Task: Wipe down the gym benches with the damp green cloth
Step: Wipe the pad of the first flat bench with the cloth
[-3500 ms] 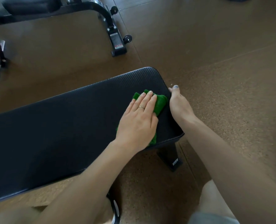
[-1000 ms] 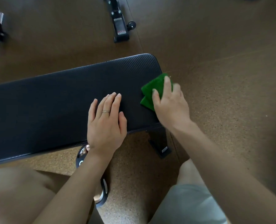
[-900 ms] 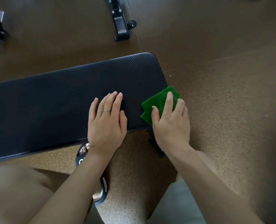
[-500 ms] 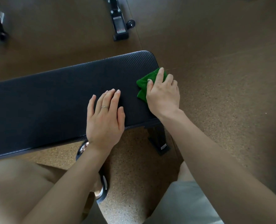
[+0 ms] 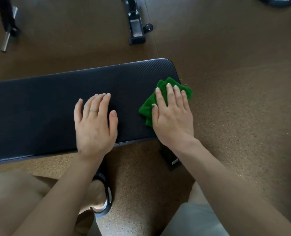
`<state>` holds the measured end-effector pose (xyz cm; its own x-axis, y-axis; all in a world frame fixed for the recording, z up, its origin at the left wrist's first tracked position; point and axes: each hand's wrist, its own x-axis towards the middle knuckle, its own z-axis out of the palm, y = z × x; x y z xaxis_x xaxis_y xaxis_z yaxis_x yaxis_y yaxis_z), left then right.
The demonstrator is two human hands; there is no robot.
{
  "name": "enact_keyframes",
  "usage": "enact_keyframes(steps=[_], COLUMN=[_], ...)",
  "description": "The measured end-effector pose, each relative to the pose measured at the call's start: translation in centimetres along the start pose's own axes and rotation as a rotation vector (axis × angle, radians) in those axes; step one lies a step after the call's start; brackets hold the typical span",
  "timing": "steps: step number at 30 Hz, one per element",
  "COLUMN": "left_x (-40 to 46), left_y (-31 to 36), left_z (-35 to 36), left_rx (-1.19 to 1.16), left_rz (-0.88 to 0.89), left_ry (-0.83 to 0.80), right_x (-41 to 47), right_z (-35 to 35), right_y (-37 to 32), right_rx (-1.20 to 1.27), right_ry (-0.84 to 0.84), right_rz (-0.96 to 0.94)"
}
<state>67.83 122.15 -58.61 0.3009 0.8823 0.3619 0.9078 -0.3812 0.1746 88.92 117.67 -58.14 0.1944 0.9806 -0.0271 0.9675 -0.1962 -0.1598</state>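
A flat black padded gym bench (image 5: 39,108) runs across the view from the left edge to a rounded right end. The folded green cloth (image 5: 149,104) lies on that right end, partly overhanging the edge. My right hand (image 5: 172,116) presses flat on the cloth with straight fingers. My left hand (image 5: 95,123) rests flat on the bench pad just left of it, fingers spread, a ring on one finger.
A brown speckled floor (image 5: 243,116) surrounds the bench. The bench's black foot (image 5: 171,159) shows under my right wrist. Another bench's black frame with a small wheel (image 5: 136,29) stands behind, and a metal bar end (image 5: 5,41) at far left. My knees and a sandalled foot (image 5: 102,196) are below.
The cloth passed from my left hand to my right. My right hand has been sliding it back and forth over the bench's right end; now it sits nearer the edge. My left hand stays put.
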Motion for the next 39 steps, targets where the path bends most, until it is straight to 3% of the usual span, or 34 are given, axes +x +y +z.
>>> enact_keyframes(steps=[6,11,19,22,28,35,39], left_x=[0.0,0.1,0.1,0.2,-0.1,-0.1,0.0], left_y=[-0.2,0.0,0.1,0.3,0.2,0.2,0.3], left_z=[0.1,0.2,0.7,0.8,1.0,1.1,1.1], left_rx=[-0.098,-0.075,-0.06,-0.074,-0.058,-0.033,0.002], left_rz=[-0.078,-0.035,-0.084,-0.144,-0.135,-0.128,-0.134], left_ry=[-0.023,-0.042,-0.007,0.035,0.026,0.023,-0.003], right_x=[0.9,-3.8,12.2,16.9,17.9,16.1,11.7], right_z=[-0.3,0.4,1.0,1.7,1.1,-1.0,-1.0], right_y=[-0.3,-3.5,-7.5,-9.7,-9.6,0.7,2.1], right_rx=[-0.015,-0.061,-0.057,-0.038,-0.026,0.015,0.159], right_ry=[0.003,-0.016,-0.009,0.013,0.07,0.117,0.042], right_rz=[0.126,-0.088,-0.565,-0.63,-0.362,0.006,0.252])
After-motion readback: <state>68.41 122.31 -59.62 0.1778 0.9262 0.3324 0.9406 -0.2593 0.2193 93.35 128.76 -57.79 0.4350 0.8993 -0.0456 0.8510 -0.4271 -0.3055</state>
